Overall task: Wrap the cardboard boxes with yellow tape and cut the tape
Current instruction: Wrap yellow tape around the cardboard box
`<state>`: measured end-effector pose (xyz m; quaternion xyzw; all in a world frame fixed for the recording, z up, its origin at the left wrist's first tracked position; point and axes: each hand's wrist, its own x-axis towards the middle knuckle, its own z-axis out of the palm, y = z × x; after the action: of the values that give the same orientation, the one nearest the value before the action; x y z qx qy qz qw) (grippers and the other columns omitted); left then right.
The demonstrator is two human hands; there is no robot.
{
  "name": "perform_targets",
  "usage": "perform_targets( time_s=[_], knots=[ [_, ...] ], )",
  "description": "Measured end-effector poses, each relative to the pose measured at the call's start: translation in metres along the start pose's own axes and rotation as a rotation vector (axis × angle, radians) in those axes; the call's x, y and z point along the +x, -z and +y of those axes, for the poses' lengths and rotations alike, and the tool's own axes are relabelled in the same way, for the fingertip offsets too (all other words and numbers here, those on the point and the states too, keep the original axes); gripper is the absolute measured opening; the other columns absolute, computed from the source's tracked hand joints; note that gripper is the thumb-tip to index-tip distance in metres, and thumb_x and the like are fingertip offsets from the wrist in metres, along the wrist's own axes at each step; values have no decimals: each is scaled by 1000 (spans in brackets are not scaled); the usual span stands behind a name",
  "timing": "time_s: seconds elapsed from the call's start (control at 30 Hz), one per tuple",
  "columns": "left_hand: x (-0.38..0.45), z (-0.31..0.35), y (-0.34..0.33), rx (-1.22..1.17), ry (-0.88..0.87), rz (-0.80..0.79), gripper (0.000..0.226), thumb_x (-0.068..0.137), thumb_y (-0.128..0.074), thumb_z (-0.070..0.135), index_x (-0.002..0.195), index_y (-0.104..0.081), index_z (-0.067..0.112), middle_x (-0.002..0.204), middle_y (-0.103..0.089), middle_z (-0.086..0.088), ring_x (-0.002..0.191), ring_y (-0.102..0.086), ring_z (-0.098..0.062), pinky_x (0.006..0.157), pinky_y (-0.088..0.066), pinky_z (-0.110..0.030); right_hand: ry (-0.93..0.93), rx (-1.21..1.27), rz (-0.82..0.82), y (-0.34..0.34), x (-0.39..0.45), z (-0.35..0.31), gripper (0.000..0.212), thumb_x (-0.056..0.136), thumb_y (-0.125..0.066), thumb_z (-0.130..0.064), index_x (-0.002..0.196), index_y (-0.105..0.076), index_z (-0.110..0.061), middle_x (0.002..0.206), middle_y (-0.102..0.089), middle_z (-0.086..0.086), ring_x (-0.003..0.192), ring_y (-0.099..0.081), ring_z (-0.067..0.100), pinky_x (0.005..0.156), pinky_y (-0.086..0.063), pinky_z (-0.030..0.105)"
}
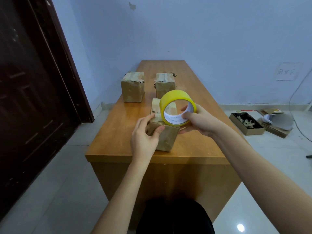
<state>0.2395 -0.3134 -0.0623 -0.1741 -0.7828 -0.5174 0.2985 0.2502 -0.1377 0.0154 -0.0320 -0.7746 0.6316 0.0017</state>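
So, tape roll (177,107) is yellow with a white core, up in my right hand (199,121), fingers hooked through the core and curled round the rim, thumb under it. Roll hangs just above the near box (166,135), tilted, open side facing me. Can't tell if a strip already runs from the roll to the cardboard.

Near box sits on the table (118,132) toward the front edge, brown and scuffed, turned a bit off square. My left hand (145,135) grips its left front corner, thumb pressed on the front face, fingers curled over the top edge. A flap or second piece of cardboard stands up behind it, partly hidden by the roll.

Two more boxes farther back: left box (132,87) and right box (164,84), well apart from the near one, side by side with a gap between them. Both have worn old tape on top; the right one has torn bits at its top corners.

Table is orange-brown wood, long, running away toward the blue wall (202,39). Dark door (30,90) at left. On the floor to the right, a shallow tray (246,123) with scraps inside, next to a pile of flat cardboard and paper (276,122). A sheet of paper (288,71) is stuck on the wall at right, with a cable running down near it.
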Motion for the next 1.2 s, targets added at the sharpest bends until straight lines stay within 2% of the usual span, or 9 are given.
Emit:
perform_targets(
  time_s=[0.07, 0.17, 0.33, 0.5, 0.63, 0.73, 0.87, 1.03, 1.2],
  knots=[
    [1, -2, 1, -12, 17, -10, 45, 81, -71, 34, 122, -60, 17, 115, -58, 7, 104, -57, -8, 77, -53, -18, 1, -41, 47, -6, -1, 1, 10, 95, -44, -5, 99, -49, -11, 93, -61, 13, 71, -66, 27, 64, -60, 46],
    [0, -4, 4, -29, 44, -20, 45, 82, -72, 30, 123, -60, 15, 115, -56, 9, 102, -54, -3, 75, -45, -4, -31, -93, 125, -12, 2, 5, 23, 94, -50, -20, 116, -48, -11, 107, -65, 13, 73, -69, 23, 62, -60, 41],
    [-2, -7, 7, -68, 99, -14, 46, 82, -72, 28, 124, -58, 15, 113, -51, 13, 96, -51, 5, 74, -44, -2, -38, -232, 154, -27, 8, 3, 41, 88, -65, -39, 119, -48, -18, 105, -63, 3, 83, -64, 17, 62, -59, 38],
    [-3, -7, 5, -83, 108, 5, 45, 81, -73, 26, 123, -59, 15, 112, -53, 12, 93, -50, 13, 73, -44, -2, -16, -205, 101, -29, 10, -2, 23, 94, -59, -21, 114, -53, -12, 107, -64, 11, 85, -66, 25, 58, -60, 36],
    [-3, -6, 6, -127, 133, 9, 44, 80, -74, 24, 120, -59, 17, 112, -54, 12, 96, -54, 4, 74, -46, -4, 25, -154, 44, -18, 6, -6, 11, 96, -48, -6, 106, -47, -10, 96, -57, 11, 77, -65, 26, 60, -60, 43],
    [-3, -5, 6, -214, 175, 2, 40, 80, -74, 21, 118, -58, 22, 115, -56, 11, 100, -55, 0, 76, -48, -7, -3, 38, 46, -7, 0, -1, 11, 95, -46, 1, 99, -42, -8, 93, -49, 12, 72, -64, 28, 63, -59, 49],
    [-2, -2, 3, -180, 142, -1, 43, 80, -74, 25, 120, -60, 19, 108, -50, 28, 104, -55, -1, 81, -52, -19, -3, 173, 66, -2, -6, 5, 13, 95, -46, 4, 95, -42, -9, 88, -50, 11, 67, -64, 23, 63, -59, 50],
    [-6, -4, 2, -157, 162, 44, 43, 81, -73, 25, 121, -60, 19, 111, -52, 20, 106, -54, -3, 80, -51, -14, -6, 163, 72, -5, -3, 5, 18, 94, -47, 2, 108, -40, -7, 95, -46, 11, 74, -63, 25, 63, -59, 50],
    [-6, -3, 1, -173, 194, 54, 42, 81, -73, 24, 121, -60, 20, 111, -52, 20, 107, -52, -2, 80, -49, -11, 25, 97, 88, -3, -2, 9, 18, 94, -48, 0, 108, -40, -8, 96, -42, 8, 81, -59, 21, 63, -60, 48]
  ],
)
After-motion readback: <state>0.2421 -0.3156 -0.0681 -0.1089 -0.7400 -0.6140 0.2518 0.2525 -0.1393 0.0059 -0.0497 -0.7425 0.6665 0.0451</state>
